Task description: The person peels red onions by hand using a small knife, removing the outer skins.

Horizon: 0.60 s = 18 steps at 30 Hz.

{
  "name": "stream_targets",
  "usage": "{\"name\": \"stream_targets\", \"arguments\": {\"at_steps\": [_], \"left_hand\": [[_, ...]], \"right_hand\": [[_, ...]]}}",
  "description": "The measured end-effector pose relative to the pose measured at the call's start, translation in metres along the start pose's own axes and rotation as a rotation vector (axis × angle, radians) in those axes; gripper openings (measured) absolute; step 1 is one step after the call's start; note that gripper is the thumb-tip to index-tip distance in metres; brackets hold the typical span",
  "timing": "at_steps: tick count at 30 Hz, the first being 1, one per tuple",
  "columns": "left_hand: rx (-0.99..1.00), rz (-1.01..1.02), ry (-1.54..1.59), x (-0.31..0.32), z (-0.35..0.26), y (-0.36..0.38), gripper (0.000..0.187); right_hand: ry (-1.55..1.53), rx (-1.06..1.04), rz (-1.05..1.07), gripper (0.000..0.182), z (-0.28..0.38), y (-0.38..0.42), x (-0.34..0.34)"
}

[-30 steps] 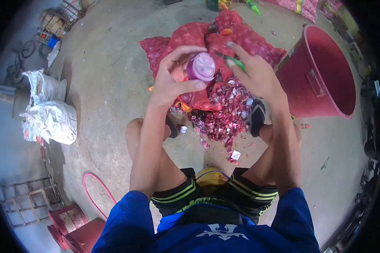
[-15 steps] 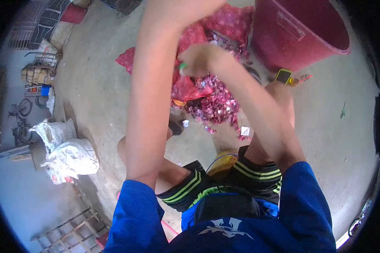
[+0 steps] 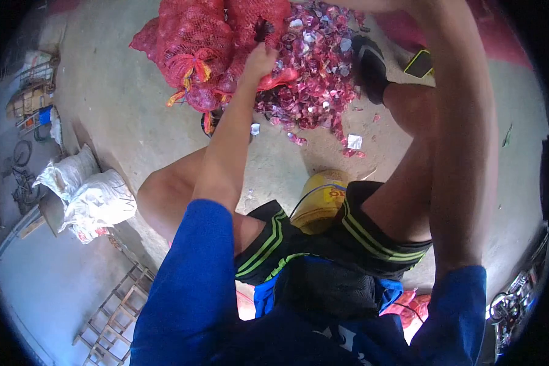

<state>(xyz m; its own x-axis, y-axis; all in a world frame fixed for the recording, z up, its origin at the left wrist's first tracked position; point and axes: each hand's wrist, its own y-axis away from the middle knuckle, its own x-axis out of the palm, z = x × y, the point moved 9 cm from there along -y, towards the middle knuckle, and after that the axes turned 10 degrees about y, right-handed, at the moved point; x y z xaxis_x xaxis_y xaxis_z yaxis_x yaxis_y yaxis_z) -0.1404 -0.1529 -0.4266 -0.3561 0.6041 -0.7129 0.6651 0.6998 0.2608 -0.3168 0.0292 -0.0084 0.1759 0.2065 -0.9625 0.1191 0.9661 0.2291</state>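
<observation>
the left hand (image 3: 261, 63) is touching the red net bag (image 3: 244, 17), fingers curling, but i cannot tell if they are pinching it. the right hand (image 3: 384, 5) is mostly hiding past the top edge, so i cannot tell its shape. the bag is lying beside purple onion skins (image 3: 317, 82).

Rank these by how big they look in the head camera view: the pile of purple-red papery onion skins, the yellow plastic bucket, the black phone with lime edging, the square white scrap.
1. Pile of onion skins
2. Yellow bucket, partly hidden
3. Black phone
4. White scrap
</observation>
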Motion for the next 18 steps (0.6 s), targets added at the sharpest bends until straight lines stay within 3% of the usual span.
{"name": "stream_targets", "arguments": {"at_steps": [1, 2, 4, 6, 8, 9, 10, 11, 12, 14, 16, 18], "left_hand": [[-0.031, 0.036, -0.053, 0.014, -0.008, 0.014, 0.069], [-0.061, 0.075, -0.107, 0.025, -0.018, 0.027, 0.077], [-0.044, 0.031, -0.238, 0.021, -0.056, 0.046, 0.079], [-0.028, -0.037, -0.366, 0.018, -0.063, 0.037, 0.082], [-0.064, -0.111, -0.070, 0.008, -0.045, 0.023, 0.059], [0.007, -0.171, 0.146, -0.009, -0.047, 0.012, 0.050], [0.004, -0.184, 0.147, -0.022, -0.045, -0.001, 0.050], [-0.087, -0.210, 0.190, -0.040, -0.039, -0.014, 0.045], [-0.173, -0.237, 0.235, -0.057, -0.041, -0.022, 0.041], [-0.113, -0.293, 0.261, -0.065, -0.065, -0.013, 0.036], [0.073, -0.220, 0.256, -0.036, -0.106, 0.010, 0.039], [-0.033, 0.140, -0.016, 0.033, -0.096, 0.037, 0.044]], "right_hand": [[-0.006, -0.006, -0.131, 0.052, 0.002, 0.005, -0.007], [-0.002, -0.008, -0.122, 0.052, 0.009, 0.004, -0.019], [-0.115, 0.204, 0.270, 0.045, 0.005, 0.001, -0.017], [-0.046, 0.198, 0.212, 0.042, 0.011, 0.001, -0.016], [0.025, 0.183, 0.133, 0.040, 0.004, -0.006, -0.019], [0.027, 0.062, 0.112, 0.040, 0.007, -0.007, -0.020], [0.026, -0.060, 0.091, 0.039, 0.012, -0.006, -0.019], [0.124, 0.010, -0.055, 0.040, 0.014, -0.002, -0.017], [0.128, 0.001, -0.064, 0.040, 0.020, -0.003, -0.022], [0.053, 0.061, 0.088, 0.042, 0.021, -0.004, -0.020], [0.013, 0.032, 0.065, 0.050, 0.002, -0.004, -0.001], [0.042, -0.019, -0.134, 0.053, -0.005, -0.013, 0.009]]}}
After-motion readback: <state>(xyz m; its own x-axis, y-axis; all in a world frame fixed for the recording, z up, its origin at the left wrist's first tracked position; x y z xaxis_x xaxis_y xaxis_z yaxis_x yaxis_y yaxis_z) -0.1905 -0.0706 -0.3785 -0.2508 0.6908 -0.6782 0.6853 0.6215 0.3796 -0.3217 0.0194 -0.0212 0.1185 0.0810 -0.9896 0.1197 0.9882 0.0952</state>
